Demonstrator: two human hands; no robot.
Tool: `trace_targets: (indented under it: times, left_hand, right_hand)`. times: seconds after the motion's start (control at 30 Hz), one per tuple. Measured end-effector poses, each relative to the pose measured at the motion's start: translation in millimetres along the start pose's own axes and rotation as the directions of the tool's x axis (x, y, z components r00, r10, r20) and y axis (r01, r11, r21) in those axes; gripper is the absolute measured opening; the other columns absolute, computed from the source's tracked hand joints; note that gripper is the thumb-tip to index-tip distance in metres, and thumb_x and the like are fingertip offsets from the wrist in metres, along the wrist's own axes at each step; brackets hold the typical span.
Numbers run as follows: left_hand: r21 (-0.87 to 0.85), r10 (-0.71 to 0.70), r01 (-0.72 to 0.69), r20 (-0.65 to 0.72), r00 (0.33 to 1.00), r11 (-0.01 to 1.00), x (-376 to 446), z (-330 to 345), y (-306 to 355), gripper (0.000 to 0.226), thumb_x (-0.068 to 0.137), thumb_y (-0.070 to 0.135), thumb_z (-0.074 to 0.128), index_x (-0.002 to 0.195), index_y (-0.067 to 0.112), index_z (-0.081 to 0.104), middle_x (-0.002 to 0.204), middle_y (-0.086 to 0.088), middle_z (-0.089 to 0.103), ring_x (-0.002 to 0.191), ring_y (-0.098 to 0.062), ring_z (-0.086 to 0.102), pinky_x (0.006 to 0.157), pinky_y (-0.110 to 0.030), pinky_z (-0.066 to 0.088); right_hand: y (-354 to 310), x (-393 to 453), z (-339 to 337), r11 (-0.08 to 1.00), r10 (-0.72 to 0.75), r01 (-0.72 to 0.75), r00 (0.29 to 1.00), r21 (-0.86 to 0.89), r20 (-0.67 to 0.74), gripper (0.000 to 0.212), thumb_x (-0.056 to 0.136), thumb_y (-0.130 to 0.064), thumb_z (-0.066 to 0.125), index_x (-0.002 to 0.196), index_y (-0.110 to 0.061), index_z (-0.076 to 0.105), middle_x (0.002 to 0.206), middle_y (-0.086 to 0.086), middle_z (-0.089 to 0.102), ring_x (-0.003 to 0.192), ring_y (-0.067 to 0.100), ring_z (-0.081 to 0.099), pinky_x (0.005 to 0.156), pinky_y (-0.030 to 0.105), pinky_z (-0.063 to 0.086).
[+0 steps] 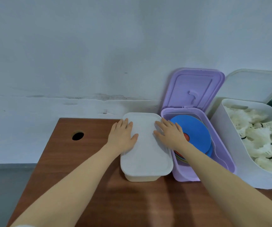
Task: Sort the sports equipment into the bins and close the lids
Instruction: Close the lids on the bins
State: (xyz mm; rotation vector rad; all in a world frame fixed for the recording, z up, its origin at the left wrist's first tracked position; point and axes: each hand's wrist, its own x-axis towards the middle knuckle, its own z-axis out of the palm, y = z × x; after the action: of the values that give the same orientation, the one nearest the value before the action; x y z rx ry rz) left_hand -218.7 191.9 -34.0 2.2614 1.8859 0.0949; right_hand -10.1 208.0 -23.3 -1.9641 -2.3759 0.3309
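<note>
Both hands flat on the white lid (146,145) of the beige bin (141,178), at about 6 o'clock on the brown bench (82,185). Left hand (122,136) pressing the lid's 9 o'clock edge, fingers straight and spread, thumb lying across the lid; nothing held in that grip. Right hand (170,133) pressing the 3 o'clock edge, fingers likewise straight and fanned toward 11 o'clock, grip wide and holding nothing. Lid seated level on the bin, covering it wholly.

Touching at 3 o'clock of the beige bin, the purple bin (227,161), its purple lid (196,89) hinged up at 12 o'clock and leaning toward the wall (82,54). Inside, blue discs (196,131) stacked, with red and orange edges showing beneath.

Farther toward 3 o'clock, just beside the purple bin, the white bin (230,154) full of shuttlecocks (261,140), its pale lid (253,86) standing open behind. Round hole (78,135) in the bench at 9 o'clock.
</note>
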Motion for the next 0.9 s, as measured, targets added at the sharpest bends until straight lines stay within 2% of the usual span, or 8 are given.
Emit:
trace_targets:
  times: [0.07,0.13,0.2,0.27,0.43,0.57,0.73,0.9]
  left_hand:
    - [0.005,-0.004,0.004,-0.054,0.999,1.000,-2.1,-10.4,7.3,0.061,0.096,0.047,0.028,0.148,0.017,0.017,0.157,-0.006,0.007,0.144,-0.023,0.003,0.114,-0.038,0.005]
    - [0.002,-0.006,0.006,-0.123,0.992,1.000,-3.4,-19.8,21.5,0.058,0.097,0.046,0.027,0.147,0.017,0.021,0.156,-0.005,0.013,0.143,-0.022,0.008,0.114,-0.038,0.007]
    - [0.025,0.005,0.000,-0.194,0.981,1.000,-0.9,-28.0,40.1,0.059,0.094,0.046,0.022,0.145,0.017,0.027,0.152,-0.005,0.024,0.141,-0.021,0.017,0.112,-0.037,0.011]
    - [0.053,0.018,-0.005,-0.242,0.970,0.999,5.2,-33.8,60.1,0.054,0.096,0.043,0.025,0.143,0.017,0.029,0.148,-0.005,0.031,0.137,-0.021,0.023,0.110,-0.037,0.014]
    - [0.077,0.025,-0.003,-0.291,0.956,0.997,34.6,-45.1,117.8,0.053,0.098,0.039,0.033,0.146,0.017,0.024,0.153,-0.008,0.022,0.138,-0.024,0.023,0.109,-0.036,0.015]
    - [0.116,0.016,0.025,-0.334,0.942,0.993,68.1,-57.5,157.4,0.057,0.096,0.041,0.032,0.147,0.018,0.020,0.153,-0.011,0.022,0.136,-0.028,0.027,0.108,-0.039,0.019]
    - [0.113,-0.083,0.131,-0.354,0.931,0.985,106.6,-77.1,189.8,0.068,0.096,0.045,0.033,0.149,0.021,-0.003,0.155,-0.014,0.012,0.133,-0.035,0.028,0.107,-0.042,0.023]
    - [0.047,-0.185,0.211,-0.326,0.927,0.976,131.6,-87.5,199.7,0.075,0.095,0.050,0.033,0.147,0.024,-0.014,0.153,-0.019,0.013,0.121,-0.040,0.042,0.096,-0.046,0.035]
  right_hand:
    - [5.7,-10.4,-7.7,0.995,0.004,0.005,0.996,0.104,-0.088,0.050,0.097,-0.040,0.038,0.144,-0.025,0.029,0.155,0.003,0.020,0.137,0.027,0.027,0.109,0.040,0.021]
    - [16.7,-19.8,-16.2,0.982,-0.002,0.032,0.987,0.187,-0.159,0.050,0.097,-0.036,0.041,0.145,-0.024,0.030,0.154,0.003,0.023,0.136,0.027,0.030,0.107,0.040,0.025]
    - [32.6,-24.2,-25.2,0.978,-0.023,0.064,0.979,0.199,-0.203,0.049,0.098,-0.033,0.042,0.144,-0.022,0.032,0.153,0.003,0.026,0.135,0.027,0.031,0.106,0.042,0.028]
    - [50.6,-24.6,-33.8,0.977,-0.033,0.080,0.973,0.200,-0.230,0.048,0.098,-0.031,0.042,0.144,-0.021,0.033,0.152,0.004,0.029,0.135,0.028,0.032,0.107,0.043,0.028]
    - [113.6,-14.4,-65.5,0.977,-0.076,0.134,0.945,0.164,-0.318,0.049,0.096,-0.030,0.046,0.142,-0.016,0.037,0.146,0.010,0.036,0.130,0.032,0.039,0.104,0.044,0.032]
    - [161.4,5.4,-88.2,0.980,-0.081,0.135,0.939,0.144,-0.334,0.054,0.095,-0.030,0.047,0.144,-0.015,0.030,0.150,0.013,0.028,0.131,0.033,0.037,0.102,0.044,0.032]
    - [195.3,32.8,-115.9,0.978,-0.081,0.150,0.913,0.146,-0.400,0.073,0.090,-0.037,0.052,0.149,-0.018,0.013,0.154,0.019,0.014,0.133,0.039,0.031,0.104,0.046,0.030]
    - [211.0,57.8,-127.9,0.969,-0.080,0.167,0.912,0.184,-0.402,0.082,0.089,-0.037,0.054,0.150,-0.016,0.004,0.155,0.019,0.004,0.134,0.041,0.026,0.106,0.046,0.028]
